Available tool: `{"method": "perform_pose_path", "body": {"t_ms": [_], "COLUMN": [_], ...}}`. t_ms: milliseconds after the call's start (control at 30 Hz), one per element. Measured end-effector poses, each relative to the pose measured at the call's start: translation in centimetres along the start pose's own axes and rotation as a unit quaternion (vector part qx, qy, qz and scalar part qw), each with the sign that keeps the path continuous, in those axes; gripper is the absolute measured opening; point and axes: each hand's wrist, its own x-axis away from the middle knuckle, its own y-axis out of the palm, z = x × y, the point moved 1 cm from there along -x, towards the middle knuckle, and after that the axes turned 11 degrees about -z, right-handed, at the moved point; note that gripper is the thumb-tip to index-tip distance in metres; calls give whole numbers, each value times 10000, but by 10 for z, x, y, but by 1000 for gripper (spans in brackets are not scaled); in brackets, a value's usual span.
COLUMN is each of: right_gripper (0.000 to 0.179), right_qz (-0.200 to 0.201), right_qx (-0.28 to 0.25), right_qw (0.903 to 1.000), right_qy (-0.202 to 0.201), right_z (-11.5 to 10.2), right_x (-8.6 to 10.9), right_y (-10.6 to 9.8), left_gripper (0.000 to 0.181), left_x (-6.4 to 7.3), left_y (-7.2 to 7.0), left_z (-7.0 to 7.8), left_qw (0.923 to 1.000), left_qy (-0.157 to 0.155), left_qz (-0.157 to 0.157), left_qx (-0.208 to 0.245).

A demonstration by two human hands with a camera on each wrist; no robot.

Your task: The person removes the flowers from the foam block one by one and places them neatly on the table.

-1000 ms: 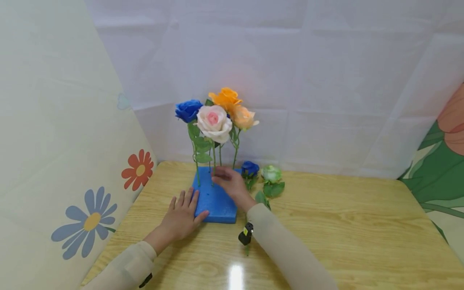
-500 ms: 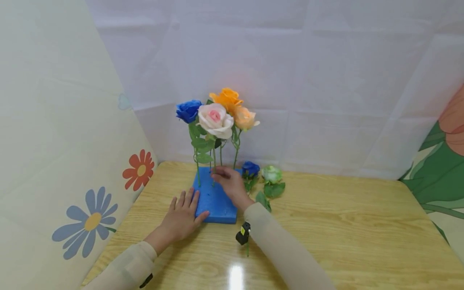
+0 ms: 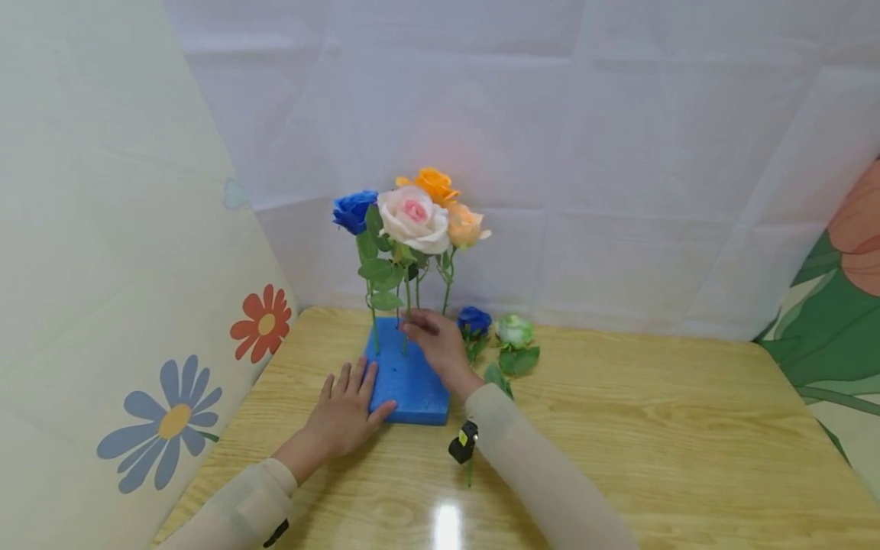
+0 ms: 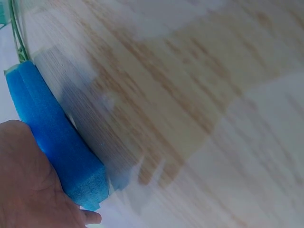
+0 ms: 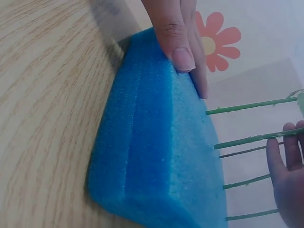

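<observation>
A blue foam block (image 3: 412,391) lies on the wooden table with several artificial roses standing in it. My left hand (image 3: 345,418) rests along its left side, fingers spread and straight; in the left wrist view that hand (image 4: 31,183) lies against the block. Low on the stem of a pale pink rose (image 3: 415,219), my right hand (image 3: 441,347) pinches with thumb and fingers. From the right wrist, that green stem (image 5: 247,140) enters the foam, and the hand (image 5: 289,190) holds it a little above the surface. Behind stand blue (image 3: 354,211), orange (image 3: 433,185) and peach (image 3: 465,225) roses.
Right of the block lie a dark blue rose (image 3: 474,321) and a green-white rose (image 3: 516,330) with leaves. A small hole (image 3: 395,370) shows in the foam's front part. A white cloth (image 3: 619,191) hangs behind the table.
The pale pink rose's head has shifted right and slightly up, overlapping the orange one more. My right hand keeps its hold on the stem, and my left hand stays put.
</observation>
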Motion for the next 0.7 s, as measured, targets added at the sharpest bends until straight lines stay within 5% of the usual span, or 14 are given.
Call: {"method": "perform_pose_path", "body": {"t_ms": [500, 700], "right_gripper": [29, 32], "right_qz": [-331, -623], "right_qx": [448, 225], "right_qw": [9974, 9945], "right_qy": [-463, -811], "right_z": [-11, -10], "right_x": [23, 35], "right_y": [-12, -20], "left_gripper": [93, 90], "left_x": [-3, -1], "left_y": [4, 0], "left_z": [-5, -1], "left_qw": [10000, 10000], "left_qy": [23, 36], "left_qz": [-38, -27], "left_qx": [-30, 85]}}
